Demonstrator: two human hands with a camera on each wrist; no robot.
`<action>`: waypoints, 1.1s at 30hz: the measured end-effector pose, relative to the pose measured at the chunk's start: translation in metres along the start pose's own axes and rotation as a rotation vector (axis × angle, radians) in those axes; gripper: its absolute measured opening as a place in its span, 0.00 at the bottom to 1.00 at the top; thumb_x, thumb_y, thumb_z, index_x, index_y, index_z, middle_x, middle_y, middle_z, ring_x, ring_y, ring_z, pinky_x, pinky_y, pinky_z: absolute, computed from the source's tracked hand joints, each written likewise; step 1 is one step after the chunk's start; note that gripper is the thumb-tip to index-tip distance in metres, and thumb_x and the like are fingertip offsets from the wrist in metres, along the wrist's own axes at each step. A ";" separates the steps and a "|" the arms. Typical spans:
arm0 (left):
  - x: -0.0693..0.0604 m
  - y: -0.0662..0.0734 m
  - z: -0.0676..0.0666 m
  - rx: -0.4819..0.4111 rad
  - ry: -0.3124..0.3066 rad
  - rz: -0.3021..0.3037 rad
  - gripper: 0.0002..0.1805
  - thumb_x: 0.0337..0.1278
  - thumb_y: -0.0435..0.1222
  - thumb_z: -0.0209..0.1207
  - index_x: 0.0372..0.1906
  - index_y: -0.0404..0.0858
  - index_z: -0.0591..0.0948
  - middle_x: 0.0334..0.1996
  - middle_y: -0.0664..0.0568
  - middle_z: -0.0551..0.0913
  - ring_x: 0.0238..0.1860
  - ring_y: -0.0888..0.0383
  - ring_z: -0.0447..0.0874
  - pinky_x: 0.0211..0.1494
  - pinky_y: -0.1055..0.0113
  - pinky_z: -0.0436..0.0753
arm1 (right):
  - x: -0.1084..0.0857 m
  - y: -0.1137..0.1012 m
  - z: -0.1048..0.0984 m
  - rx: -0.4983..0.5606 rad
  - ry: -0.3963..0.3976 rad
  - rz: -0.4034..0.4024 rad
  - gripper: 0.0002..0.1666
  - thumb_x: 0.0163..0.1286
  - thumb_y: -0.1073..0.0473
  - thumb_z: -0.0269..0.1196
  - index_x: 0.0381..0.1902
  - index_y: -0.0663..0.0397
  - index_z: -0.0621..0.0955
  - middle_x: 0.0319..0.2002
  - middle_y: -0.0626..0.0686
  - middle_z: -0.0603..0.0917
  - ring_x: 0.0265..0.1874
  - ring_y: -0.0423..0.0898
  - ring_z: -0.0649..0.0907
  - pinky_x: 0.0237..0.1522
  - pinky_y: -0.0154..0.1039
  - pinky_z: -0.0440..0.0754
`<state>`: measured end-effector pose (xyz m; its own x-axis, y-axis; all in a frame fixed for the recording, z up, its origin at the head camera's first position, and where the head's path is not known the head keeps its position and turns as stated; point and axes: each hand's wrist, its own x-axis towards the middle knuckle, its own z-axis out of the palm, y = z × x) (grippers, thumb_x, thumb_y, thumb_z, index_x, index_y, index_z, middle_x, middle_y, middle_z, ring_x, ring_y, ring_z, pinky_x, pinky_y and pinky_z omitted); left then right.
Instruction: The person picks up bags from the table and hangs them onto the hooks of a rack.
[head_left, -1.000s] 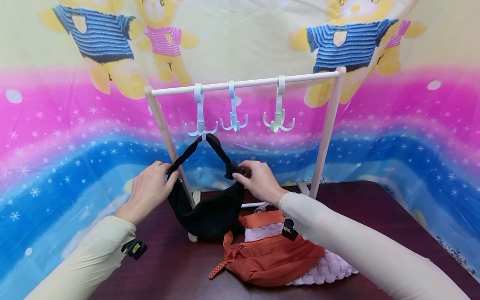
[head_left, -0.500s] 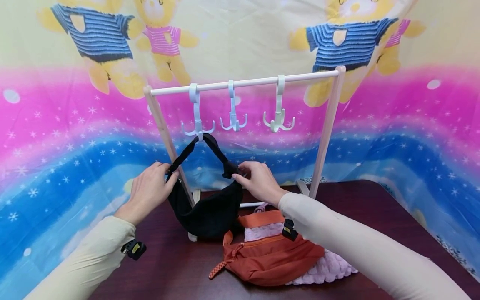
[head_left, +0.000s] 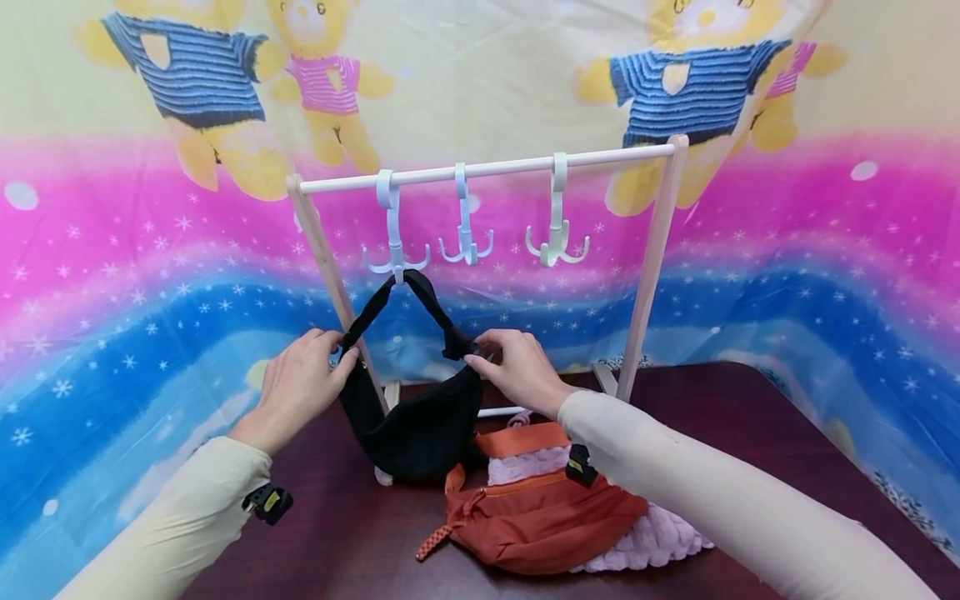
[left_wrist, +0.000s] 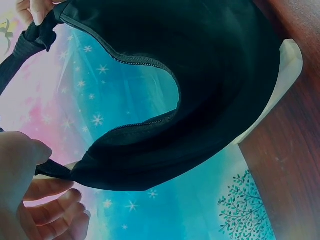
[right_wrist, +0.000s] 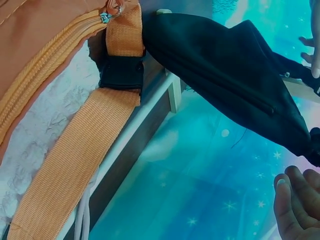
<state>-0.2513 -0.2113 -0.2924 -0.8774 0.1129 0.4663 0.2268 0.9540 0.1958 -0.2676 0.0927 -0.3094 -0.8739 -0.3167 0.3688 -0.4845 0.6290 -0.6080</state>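
A black waist bag hangs by its strap from the lower prong of the leftmost pale blue hook. My left hand pinches the strap where it meets the bag's left end; in the left wrist view, thumb and fingers close on that strap. At the bag's right end, my right hand pinches the strap near a bunched black part. The left wrist view shows the bag's curved zip edge. In the right wrist view, part of my right hand is cut off.
A wooden rack on the dark table carries two more hooks, one pale blue and one pale green. In front lies a rust-orange waist bag over a fluffy pinkish bag. A printed curtain stands behind.
The leftmost hook has shifted slightly left along the bar, and the black waist bag and its strap have shifted left with it. Both hands keep nearly the same places.
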 end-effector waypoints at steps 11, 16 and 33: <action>-0.003 -0.001 0.000 0.006 0.004 -0.018 0.22 0.73 0.48 0.55 0.55 0.36 0.83 0.46 0.40 0.84 0.37 0.47 0.82 0.22 0.63 0.71 | -0.004 0.004 -0.001 0.001 -0.002 -0.015 0.18 0.74 0.49 0.64 0.55 0.52 0.84 0.43 0.50 0.89 0.36 0.45 0.86 0.37 0.38 0.82; -0.004 -0.002 -0.001 0.003 0.009 -0.018 0.21 0.72 0.48 0.55 0.55 0.36 0.83 0.47 0.40 0.84 0.36 0.47 0.82 0.21 0.65 0.69 | -0.006 0.005 -0.002 -0.004 -0.002 -0.026 0.16 0.74 0.49 0.64 0.53 0.50 0.85 0.43 0.49 0.89 0.37 0.43 0.85 0.40 0.39 0.82; -0.010 -0.006 0.001 0.011 0.006 -0.017 0.20 0.73 0.47 0.55 0.55 0.36 0.83 0.50 0.40 0.84 0.40 0.45 0.84 0.22 0.64 0.71 | -0.014 0.012 -0.007 -0.018 -0.023 0.003 0.13 0.73 0.49 0.64 0.49 0.48 0.86 0.42 0.47 0.88 0.38 0.44 0.85 0.42 0.40 0.83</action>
<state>-0.2444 -0.2181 -0.2993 -0.8783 0.0951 0.4686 0.2074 0.9588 0.1943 -0.2608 0.1095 -0.3173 -0.8762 -0.3305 0.3508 -0.4811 0.6426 -0.5963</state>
